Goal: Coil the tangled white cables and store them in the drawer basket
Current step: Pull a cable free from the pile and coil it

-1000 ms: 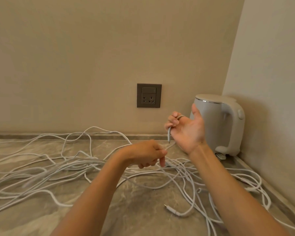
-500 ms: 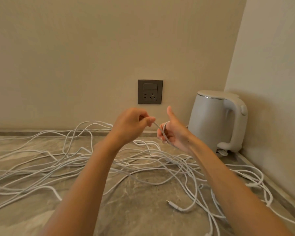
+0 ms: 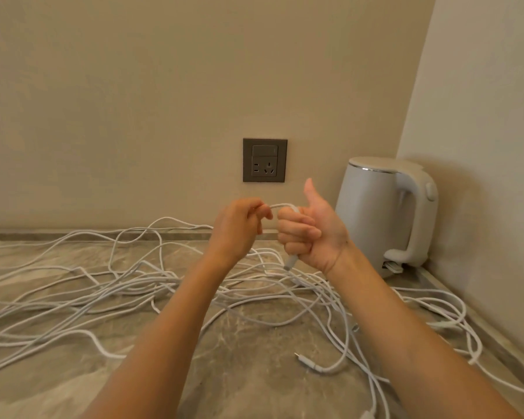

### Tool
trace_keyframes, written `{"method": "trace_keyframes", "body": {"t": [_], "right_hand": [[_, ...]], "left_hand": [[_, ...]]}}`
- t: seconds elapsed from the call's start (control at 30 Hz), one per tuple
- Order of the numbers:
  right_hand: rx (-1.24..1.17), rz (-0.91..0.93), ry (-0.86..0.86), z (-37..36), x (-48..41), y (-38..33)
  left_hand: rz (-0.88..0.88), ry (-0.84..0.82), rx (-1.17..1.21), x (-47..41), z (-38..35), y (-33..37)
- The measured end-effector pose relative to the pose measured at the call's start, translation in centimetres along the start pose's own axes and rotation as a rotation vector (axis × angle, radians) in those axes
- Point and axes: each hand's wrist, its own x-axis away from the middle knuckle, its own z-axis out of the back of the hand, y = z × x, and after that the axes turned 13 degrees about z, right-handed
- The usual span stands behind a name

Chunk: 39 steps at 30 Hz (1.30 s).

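A tangle of white cables (image 3: 109, 294) sprawls across the grey marble counter (image 3: 248, 373). Both hands are raised above it in front of the wall. My right hand (image 3: 310, 234) has its fingers curled round one white cable, thumb pointing up; the cable's plug end (image 3: 291, 263) sticks out below the fist. My left hand (image 3: 239, 228) pinches the same cable just left of the fist, a short arc of it (image 3: 282, 205) bridging the two hands. A loose plug (image 3: 304, 359) lies on the counter near me. No drawer basket is in view.
A white electric kettle (image 3: 381, 213) stands in the back right corner against the side wall. A dark wall socket (image 3: 265, 160) is on the back wall behind my hands. Cable loops reach the right edge by the wall (image 3: 454, 316).
My right hand has closed its fingers round the cable, with the plug end now hanging below the fist. My left hand rose from the counter and now pinches the cable close beside it.
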Motion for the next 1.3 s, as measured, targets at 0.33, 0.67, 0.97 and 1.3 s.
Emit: {"method": "trace_keyframes", "body": {"t": [0.33,0.67,0.97,1.3], "right_hand": [[-0.369,0.546,0.377,-0.2,1.2,-0.9],[-0.011,0.823,0.706,-0.9,0.6,-0.8],[0.835,0.601,0.727,-0.9,-0.2,0.5],[1.122,0.340,0.730,-0.4,0.1,0.5]], "left_hand": [[0.106,-0.524,-0.233,1.1,-1.9,0.6],[0.015,-0.683,-0.415,2.2,-1.2,3.0],[-0.036,-0.497,-0.361,1.6,0.1,2.7],[-0.066,-0.250,-0.283,1.0,1.8,2.4]]}}
